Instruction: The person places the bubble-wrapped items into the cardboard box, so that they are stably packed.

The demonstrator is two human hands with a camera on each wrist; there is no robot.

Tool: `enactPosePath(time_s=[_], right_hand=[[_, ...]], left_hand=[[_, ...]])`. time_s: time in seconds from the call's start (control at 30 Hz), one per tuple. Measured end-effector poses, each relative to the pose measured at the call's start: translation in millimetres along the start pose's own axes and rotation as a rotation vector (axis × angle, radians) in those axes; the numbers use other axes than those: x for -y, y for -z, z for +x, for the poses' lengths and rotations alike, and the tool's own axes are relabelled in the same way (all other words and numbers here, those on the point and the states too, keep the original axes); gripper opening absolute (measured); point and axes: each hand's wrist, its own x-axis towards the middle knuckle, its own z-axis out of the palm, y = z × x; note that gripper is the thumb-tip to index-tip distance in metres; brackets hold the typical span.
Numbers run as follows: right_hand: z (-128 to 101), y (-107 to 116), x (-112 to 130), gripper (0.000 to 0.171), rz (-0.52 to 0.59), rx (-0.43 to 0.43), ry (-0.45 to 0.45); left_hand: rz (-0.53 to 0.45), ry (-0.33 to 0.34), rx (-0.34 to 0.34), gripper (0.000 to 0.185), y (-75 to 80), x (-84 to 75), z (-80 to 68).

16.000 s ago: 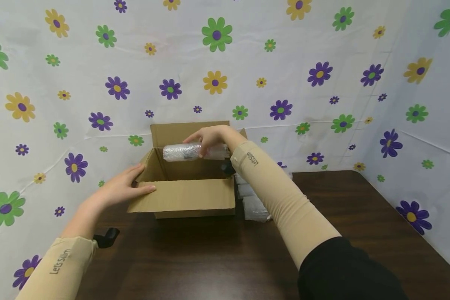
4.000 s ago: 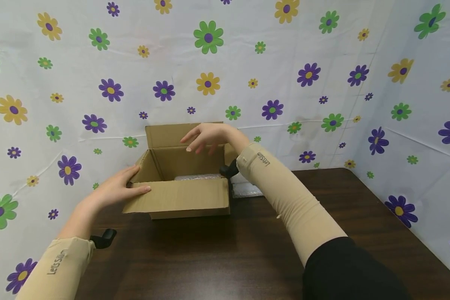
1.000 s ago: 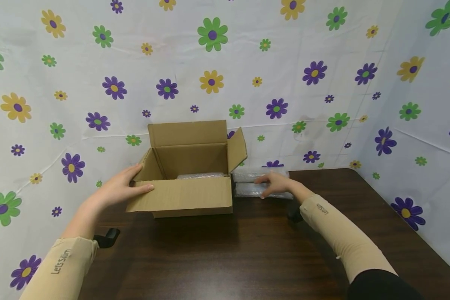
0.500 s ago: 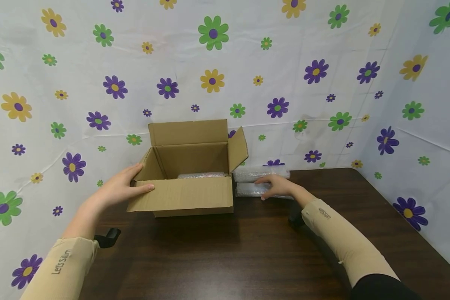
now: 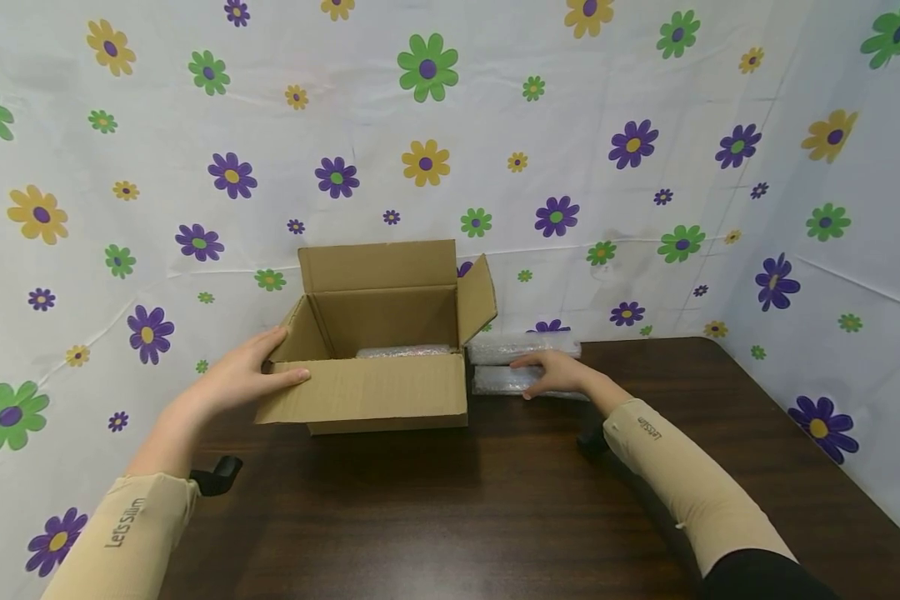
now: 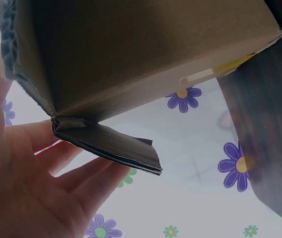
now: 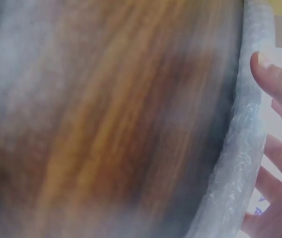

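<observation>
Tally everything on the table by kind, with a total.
Open brown cardboard box: 1
Bubble-wrapped rolls: 3, one inside the box, two beside it on the dark wooden table, the far roll and the near roll under the right hand
Total: 4

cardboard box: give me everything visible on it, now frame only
The cardboard box is plain brown corrugated board, sitting upright on the dark wooden table near the flowered backdrop. Its top is open: the rear flap stands up, the right flap angles outward, the front flap folds down over the front face. A bubble-wrapped bundle lies inside on the bottom. The left hand grips the front-left corner, thumb on the front flap. Two wrapped rolls lie beside its right wall; contact cannot be told.
</observation>
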Motion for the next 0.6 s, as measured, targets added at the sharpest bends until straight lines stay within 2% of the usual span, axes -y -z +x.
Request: enactPosePath(time_s=[0.27, 0.6], right_hand=[[-4.7, 13.7, 2.5, 0.055, -0.006, 0.040, -0.053], [-11.7, 50.1, 14.7, 0.056, -0.005, 0.097, -0.063]], left_hand=[[-0.001, 0.002, 0.002, 0.094, 0.9, -1.6, 0.0], [-0.003, -0.005, 0.004, 0.094, 1.7, -2.5, -1.1]])
